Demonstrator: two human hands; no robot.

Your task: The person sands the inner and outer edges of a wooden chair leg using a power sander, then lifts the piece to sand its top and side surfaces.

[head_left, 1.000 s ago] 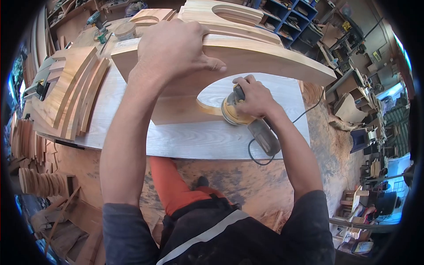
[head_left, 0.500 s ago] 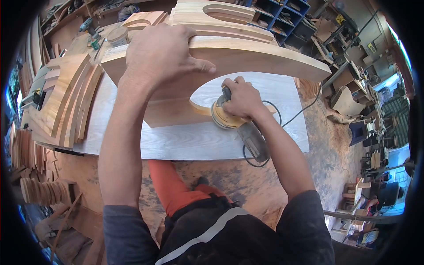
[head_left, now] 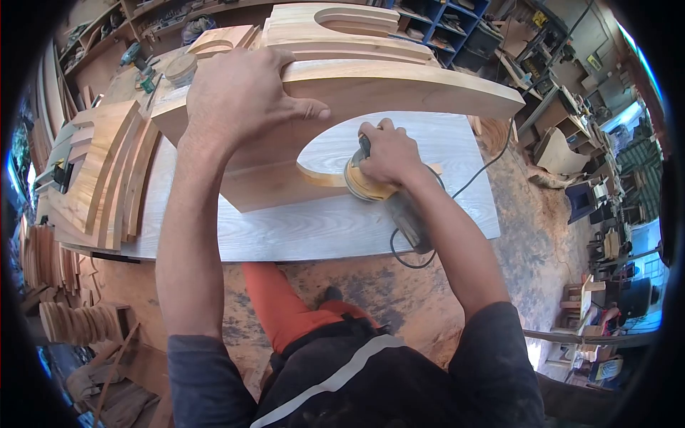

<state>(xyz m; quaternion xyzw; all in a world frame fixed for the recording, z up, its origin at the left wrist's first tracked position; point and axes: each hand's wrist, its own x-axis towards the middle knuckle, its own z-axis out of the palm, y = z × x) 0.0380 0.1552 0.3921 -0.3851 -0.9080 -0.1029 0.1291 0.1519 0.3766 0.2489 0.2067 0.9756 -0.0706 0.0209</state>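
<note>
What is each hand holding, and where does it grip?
The left hand grips the upper edge of the curved wooden panel. The right hand grips the sander by its top.

Workshop interior, daylit. Pale grey wood-grain tabletop [head_left: 314, 228] spans the centre. Floor [head_left: 399, 292] below is reddish-brown, dusted with sawdust and shavings. Far right: blue shelving unit [head_left: 457, 25] with open compartments. Far left: wooden shelves [head_left: 107, 28] along the wall, a green power drill [head_left: 139, 60] near them. Left of table: stack of curved wooden pieces [head_left: 107, 171]; near left, rows of rounded offcuts [head_left: 75, 321] on the floor. Right side: cluttered benches and timber scraps [head_left: 564, 153], bright light entering at the right edge.
</note>
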